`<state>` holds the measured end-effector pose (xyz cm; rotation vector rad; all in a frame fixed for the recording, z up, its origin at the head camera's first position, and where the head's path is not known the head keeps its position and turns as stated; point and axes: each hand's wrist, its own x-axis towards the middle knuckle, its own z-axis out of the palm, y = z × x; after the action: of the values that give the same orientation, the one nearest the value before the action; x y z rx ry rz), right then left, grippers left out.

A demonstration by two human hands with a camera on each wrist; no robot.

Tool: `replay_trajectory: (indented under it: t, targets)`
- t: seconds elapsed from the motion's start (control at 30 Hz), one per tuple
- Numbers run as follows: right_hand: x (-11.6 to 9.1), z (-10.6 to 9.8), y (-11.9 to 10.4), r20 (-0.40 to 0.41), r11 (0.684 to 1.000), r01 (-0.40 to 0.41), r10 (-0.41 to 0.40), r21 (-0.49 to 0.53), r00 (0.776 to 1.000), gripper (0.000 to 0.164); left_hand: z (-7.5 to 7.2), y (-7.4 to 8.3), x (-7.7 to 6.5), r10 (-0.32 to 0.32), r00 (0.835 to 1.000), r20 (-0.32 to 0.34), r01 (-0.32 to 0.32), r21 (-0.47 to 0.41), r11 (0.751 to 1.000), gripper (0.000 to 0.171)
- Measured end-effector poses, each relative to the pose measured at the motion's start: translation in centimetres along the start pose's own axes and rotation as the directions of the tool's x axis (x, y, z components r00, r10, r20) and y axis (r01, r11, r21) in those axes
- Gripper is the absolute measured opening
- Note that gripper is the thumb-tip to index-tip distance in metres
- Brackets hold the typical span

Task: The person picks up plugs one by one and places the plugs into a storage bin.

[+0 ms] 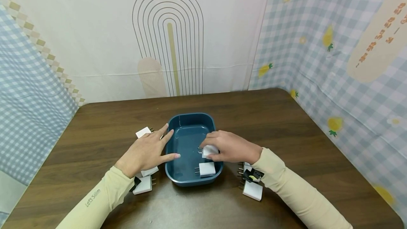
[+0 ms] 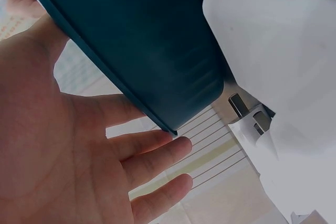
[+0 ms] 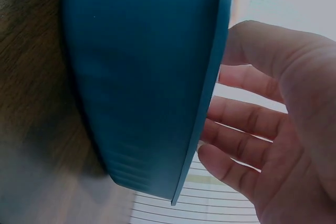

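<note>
A blue plastic basin (image 1: 190,181) stands on the table, and one white charger plug (image 1: 207,169) lies inside its near right corner. Between thumb and fingers, my right hand (image 1: 230,146) pinches another white charger (image 1: 210,151) over the basin's right side, its metal prongs pointing left. My left hand (image 1: 149,151) lies across the left rim with its fingers spread and straight, touching the basin. In the left wrist view the palm of the left hand (image 2: 79,129) faces the basin's outer wall (image 2: 147,40). The right wrist view shows the right hand (image 3: 268,114) reaching over the rim.
Left of the basin lie several white chargers (image 1: 143,186), partly covered by the left hand and sleeve. More white chargers (image 1: 253,190) are grouped at the right, beside the right wrist. The brown wooden table (image 1: 270,116) meets hanging cloths at its back and sides.
</note>
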<state>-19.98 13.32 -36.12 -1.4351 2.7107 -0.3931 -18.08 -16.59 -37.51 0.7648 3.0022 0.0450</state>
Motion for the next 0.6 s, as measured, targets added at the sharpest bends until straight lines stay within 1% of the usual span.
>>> replay_trajectory:
  t: [0.37, 0.6]
  targets:
    - [0.39, 0.46, 0.14, 0.028, 1.000, -0.003, 0.003, -0.005, 1.000, 0.032, 0.03, -0.01, 0.00, -0.003, 1.000, 0.008, 0.003, 0.002, 1.000, 0.093]
    - [0.70, 0.55, 0.10, 0.048, 1.000, -0.003, 0.004, -0.016, 0.999, 0.031, 0.05, 0.01, 0.09, -0.001, 1.000, 0.001, 0.001, 0.008, 1.000, 0.094]
